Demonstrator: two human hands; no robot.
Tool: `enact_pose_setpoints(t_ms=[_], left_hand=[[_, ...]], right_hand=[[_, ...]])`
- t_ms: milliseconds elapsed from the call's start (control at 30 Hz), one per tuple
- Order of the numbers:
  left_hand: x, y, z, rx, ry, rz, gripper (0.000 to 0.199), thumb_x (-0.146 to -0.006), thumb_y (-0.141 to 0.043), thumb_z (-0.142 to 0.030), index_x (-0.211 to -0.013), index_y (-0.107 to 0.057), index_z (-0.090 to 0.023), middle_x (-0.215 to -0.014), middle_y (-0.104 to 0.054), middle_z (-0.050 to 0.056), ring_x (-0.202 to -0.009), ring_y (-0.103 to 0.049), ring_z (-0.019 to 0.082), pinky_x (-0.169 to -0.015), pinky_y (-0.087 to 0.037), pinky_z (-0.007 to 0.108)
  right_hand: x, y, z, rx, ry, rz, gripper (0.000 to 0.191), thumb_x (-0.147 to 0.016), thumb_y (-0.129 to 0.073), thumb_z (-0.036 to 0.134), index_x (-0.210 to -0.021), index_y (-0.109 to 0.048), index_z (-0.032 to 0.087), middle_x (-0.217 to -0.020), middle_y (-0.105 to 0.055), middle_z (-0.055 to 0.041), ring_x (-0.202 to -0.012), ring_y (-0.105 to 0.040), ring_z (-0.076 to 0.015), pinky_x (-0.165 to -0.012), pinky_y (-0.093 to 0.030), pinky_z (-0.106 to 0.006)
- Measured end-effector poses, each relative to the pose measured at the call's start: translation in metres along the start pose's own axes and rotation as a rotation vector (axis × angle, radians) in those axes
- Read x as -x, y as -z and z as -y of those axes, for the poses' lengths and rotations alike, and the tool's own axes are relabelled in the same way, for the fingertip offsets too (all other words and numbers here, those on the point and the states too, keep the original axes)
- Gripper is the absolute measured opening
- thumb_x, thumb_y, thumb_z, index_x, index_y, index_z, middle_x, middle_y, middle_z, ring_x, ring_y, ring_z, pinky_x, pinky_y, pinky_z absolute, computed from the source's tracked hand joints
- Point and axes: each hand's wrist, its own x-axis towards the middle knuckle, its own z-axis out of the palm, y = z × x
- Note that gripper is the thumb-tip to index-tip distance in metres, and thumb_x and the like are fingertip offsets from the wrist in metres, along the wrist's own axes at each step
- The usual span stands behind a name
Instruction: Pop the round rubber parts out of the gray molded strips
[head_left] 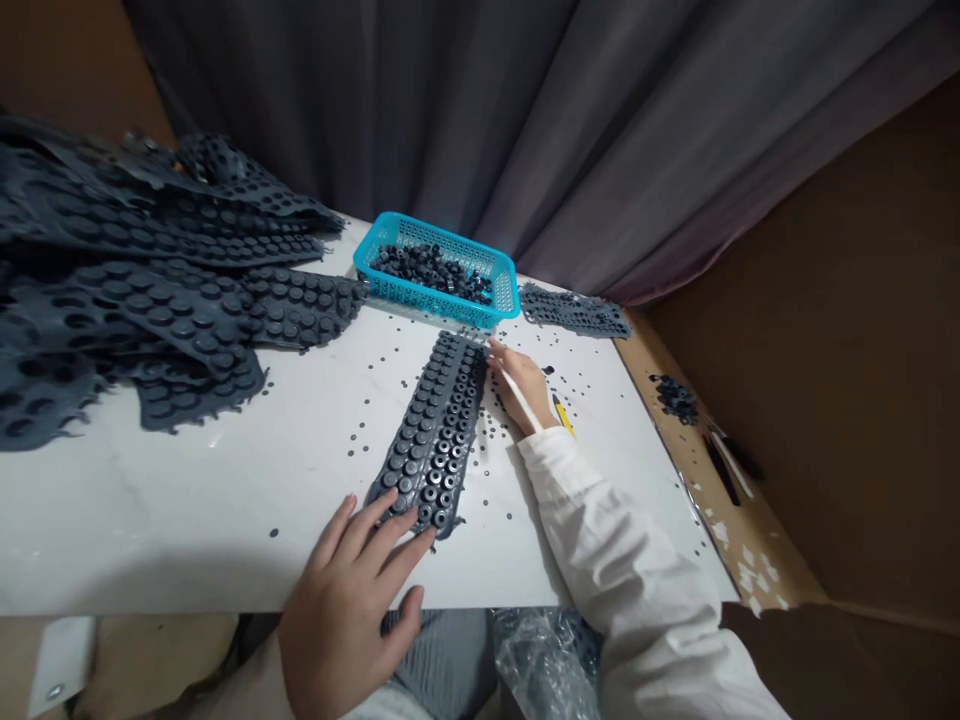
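Note:
A dark grey rubber sheet (431,425) with rows of round raised studs lies on the white table, angled away from me. The studs in its right-hand rows have open holes in their tops; those on the left look solid. My left hand (360,590) rests with spread fingers on the sheet's near end. At the far right edge of the sheet, my right hand (523,385) is closed round a slim white pen-like tool (521,400). The tool's tip is hidden by the fingers. Small dark round discs are scattered around the sheet.
A blue plastic basket (457,305) of small black pieces stands beyond the sheet. Piled studded rubber sheets (172,310) fill the left side. Another rubber strip (576,312) lies right of the basket. A yellow pen-like object (563,416) is beside my right wrist. Black pieces (676,398) sit on the brown ledge.

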Motion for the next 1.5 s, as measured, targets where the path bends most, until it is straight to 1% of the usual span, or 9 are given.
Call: enact_pose_setpoints(t_ms=[100, 267, 467, 633, 767, 900, 1167, 1367, 1500], left_hand=[[0.0, -0.001, 0.001, -0.009, -0.009, 0.004, 0.032, -0.076, -0.054, -0.025, -0.106, -0.066, -0.029, -0.11, -0.066, -0.001, -0.111, -0.052, 0.026, -0.105, -0.028, 0.047], [0.001, -0.002, 0.001, -0.018, -0.006, 0.008, 0.032, -0.077, -0.053, -0.025, -0.106, -0.065, -0.03, -0.111, -0.066, -0.002, -0.111, -0.052, 0.026, -0.104, -0.029, 0.049], [0.0, 0.001, 0.0, -0.027, -0.027, -0.001, 0.031, -0.076, -0.054, -0.024, -0.105, -0.066, -0.029, -0.109, -0.067, -0.002, -0.109, -0.053, 0.026, -0.102, -0.031, 0.048], [0.0, 0.001, 0.0, -0.023, -0.023, -0.006, 0.031, -0.076, -0.054, -0.024, -0.105, -0.066, -0.029, -0.109, -0.067, -0.002, -0.11, -0.053, 0.026, -0.103, -0.03, 0.048], [0.0, 0.001, 0.0, -0.032, -0.027, -0.006, 0.031, -0.077, -0.054, -0.024, -0.104, -0.066, -0.029, -0.108, -0.067, -0.001, -0.11, -0.053, 0.026, -0.103, -0.03, 0.047], [0.0, -0.001, 0.001, -0.027, -0.025, -0.002, 0.032, -0.076, -0.054, -0.025, -0.106, -0.066, -0.029, -0.109, -0.066, -0.001, -0.11, -0.053, 0.026, -0.104, -0.029, 0.047], [0.005, -0.006, 0.003, 0.035, 0.019, 0.003, 0.034, -0.076, -0.055, -0.026, -0.109, -0.065, -0.03, -0.112, -0.065, -0.002, -0.114, -0.05, 0.025, -0.108, -0.024, 0.049], [0.003, -0.004, 0.001, 0.027, 0.012, 0.006, 0.033, -0.077, -0.054, -0.025, -0.108, -0.065, -0.029, -0.11, -0.065, 0.0, -0.114, -0.049, 0.025, -0.107, -0.025, 0.049], [0.003, -0.003, 0.001, 0.02, 0.006, 0.002, 0.033, -0.077, -0.054, -0.025, -0.107, -0.065, -0.029, -0.11, -0.065, -0.001, -0.114, -0.05, 0.026, -0.107, -0.026, 0.049]], right_hand=[[0.002, 0.003, 0.003, -0.16, -0.075, -0.014, 0.021, -0.091, -0.045, 0.032, -0.103, -0.057, 0.021, -0.119, -0.063, -0.0101, -0.104, -0.063, -0.0226, -0.087, -0.05, -0.038], [0.013, 0.0, 0.014, -0.404, -0.023, 0.12, 0.018, -0.09, -0.048, 0.033, -0.1, -0.058, 0.021, -0.116, -0.064, -0.0089, -0.116, -0.055, -0.0202, -0.097, -0.046, -0.038], [0.014, -0.001, 0.016, -0.338, 0.019, 0.138, 0.018, -0.091, -0.047, 0.031, -0.101, -0.058, 0.021, -0.114, -0.065, -0.0096, -0.115, -0.056, -0.0196, -0.096, -0.046, -0.036], [0.005, -0.001, 0.01, -0.082, 0.131, 0.143, 0.022, -0.092, -0.043, 0.031, -0.101, -0.06, 0.021, -0.115, -0.065, -0.0085, -0.1, -0.064, -0.0215, -0.087, -0.049, -0.036], [-0.005, -0.001, -0.001, 0.016, 0.068, 0.028, 0.023, -0.092, -0.042, 0.031, -0.102, -0.061, 0.022, -0.117, -0.064, -0.0086, -0.095, -0.065, -0.0228, -0.083, -0.049, -0.037], [-0.008, 0.0, -0.005, -0.101, -0.071, -0.083, 0.023, -0.091, -0.044, 0.034, -0.102, -0.059, 0.021, -0.118, -0.064, -0.0094, -0.1, -0.064, -0.0233, -0.086, -0.049, -0.039], [0.004, -0.005, 0.002, -0.405, -0.048, 0.059, 0.019, -0.089, -0.05, 0.034, -0.097, -0.061, 0.021, -0.117, -0.064, -0.0099, -0.117, -0.054, -0.0208, -0.099, -0.042, -0.04], [0.005, -0.005, 0.003, -0.423, -0.053, 0.072, 0.019, -0.089, -0.049, 0.034, -0.097, -0.06, 0.022, -0.111, -0.067, -0.0091, -0.114, -0.056, -0.0204, -0.097, -0.045, -0.039], [0.004, -0.003, 0.001, -0.315, 0.022, 0.107, 0.02, -0.09, -0.047, 0.033, -0.1, -0.06, 0.022, -0.112, -0.066, -0.0085, -0.113, -0.057, -0.0206, -0.094, -0.046, -0.039]])
